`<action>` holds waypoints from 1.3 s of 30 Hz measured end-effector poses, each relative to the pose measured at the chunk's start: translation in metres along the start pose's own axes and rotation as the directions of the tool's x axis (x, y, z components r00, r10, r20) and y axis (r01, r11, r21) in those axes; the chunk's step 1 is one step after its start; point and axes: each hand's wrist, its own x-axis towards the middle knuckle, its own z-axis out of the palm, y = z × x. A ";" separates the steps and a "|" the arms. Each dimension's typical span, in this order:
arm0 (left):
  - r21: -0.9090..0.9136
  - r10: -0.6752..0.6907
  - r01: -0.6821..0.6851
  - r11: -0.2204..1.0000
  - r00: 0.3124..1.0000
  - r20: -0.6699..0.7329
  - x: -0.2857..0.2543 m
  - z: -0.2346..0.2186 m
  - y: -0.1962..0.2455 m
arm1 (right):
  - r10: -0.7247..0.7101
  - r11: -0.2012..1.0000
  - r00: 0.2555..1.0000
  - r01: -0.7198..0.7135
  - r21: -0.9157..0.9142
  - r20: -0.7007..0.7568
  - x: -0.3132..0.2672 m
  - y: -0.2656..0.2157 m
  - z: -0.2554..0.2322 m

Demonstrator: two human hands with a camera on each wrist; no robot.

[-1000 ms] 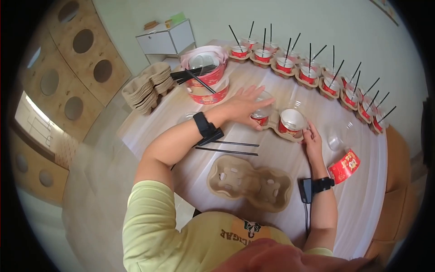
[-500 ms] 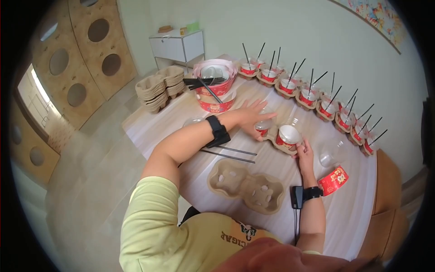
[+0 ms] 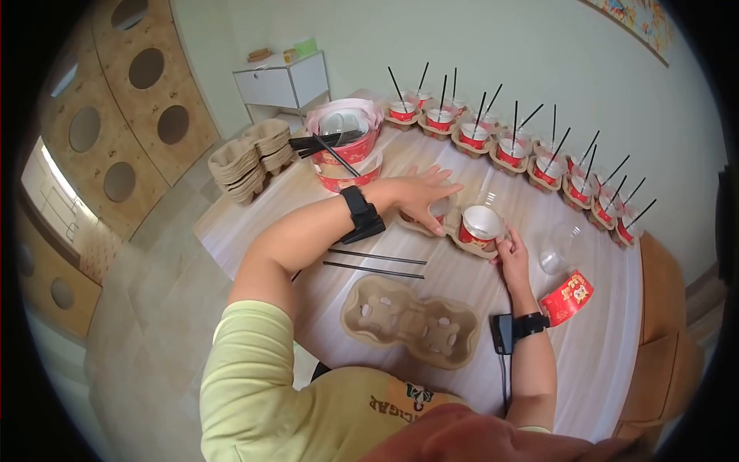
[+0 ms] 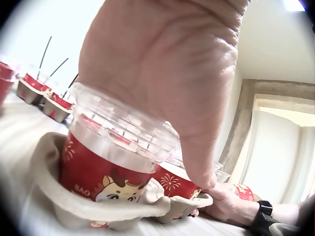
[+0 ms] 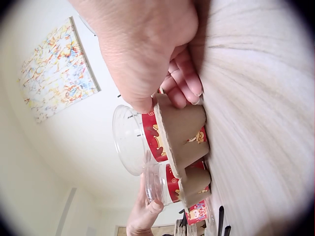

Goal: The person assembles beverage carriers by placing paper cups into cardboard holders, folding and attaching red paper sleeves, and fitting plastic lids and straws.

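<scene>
A pulp two-cup carrier (image 5: 183, 129) stands on the table holding two clear plastic cups with red printed sleeves. My left hand (image 3: 423, 199), fingers spread, presses its palm on the clear lid (image 4: 128, 129) of the left cup (image 4: 106, 169). The right cup (image 3: 482, 223) has no lid showing. At that end, my right hand (image 3: 514, 257) grips the carrier, thumb at its rim and fingers curled beneath. An unfilled pulp carrier (image 3: 412, 319) lies nearer my body, with two black straws (image 3: 375, 269) just beyond it.
Filled carriers with strawed cups (image 3: 511, 148) line the far edge. Red-printed buckets (image 3: 346, 179) and stacked carriers (image 3: 239, 177) stand at left, with a bundle of straws (image 3: 327, 144) on the buckets. A red sleeve (image 3: 568, 298) and clear plastic pieces (image 3: 551, 260) lie at right.
My left hand has shifted over the left cup and now covers most of its lid, which showed beside the fingers before. My right hand keeps its hold. The head view has swung slightly.
</scene>
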 end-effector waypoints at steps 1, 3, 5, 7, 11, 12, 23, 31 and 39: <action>0.012 0.002 -0.001 1.000 1.000 -0.011 0.000 0.002 -0.001 | 0.001 1.000 1.000 -0.001 -0.002 0.002 0.000 -0.001 0.001; 0.013 0.006 -0.006 1.000 1.000 -0.023 -0.002 0.004 -0.001 | 0.013 1.000 1.000 -0.013 -0.001 -0.011 -0.001 -0.002 0.002; 0.014 0.012 -0.012 1.000 0.999 -0.035 -0.002 0.007 -0.001 | 0.024 1.000 0.999 -0.024 -0.002 -0.026 -0.001 0.000 0.003; 0.054 0.022 -0.018 0.998 0.996 -0.086 -0.001 0.012 -0.002 | 0.013 1.000 0.999 -0.014 -0.007 -0.049 0.000 0.002 0.002; 0.065 0.011 -0.001 0.998 0.988 -0.151 0.002 0.021 -0.002 | 0.023 1.000 0.997 -0.024 -0.013 -0.071 0.000 0.002 0.004; 0.081 0.018 -0.004 0.997 0.984 -0.176 0.003 0.023 -0.002 | 0.028 0.999 0.998 -0.029 -0.015 -0.058 -0.002 0.002 0.006; 0.096 0.157 -0.128 0.987 0.898 -0.410 -0.020 0.010 -0.002 | 0.019 1.000 0.998 -0.019 -0.006 -0.063 -0.003 0.000 0.004; -0.118 -0.230 0.200 0.973 0.906 -0.356 -0.108 0.015 -0.059 | 0.042 0.999 0.999 -0.041 0.010 -0.011 0.000 0.006 -0.003; 0.105 -0.106 0.133 0.986 0.967 -0.233 -0.109 0.059 -0.051 | 0.044 0.999 0.999 -0.044 -0.032 0.007 -0.002 0.000 -0.001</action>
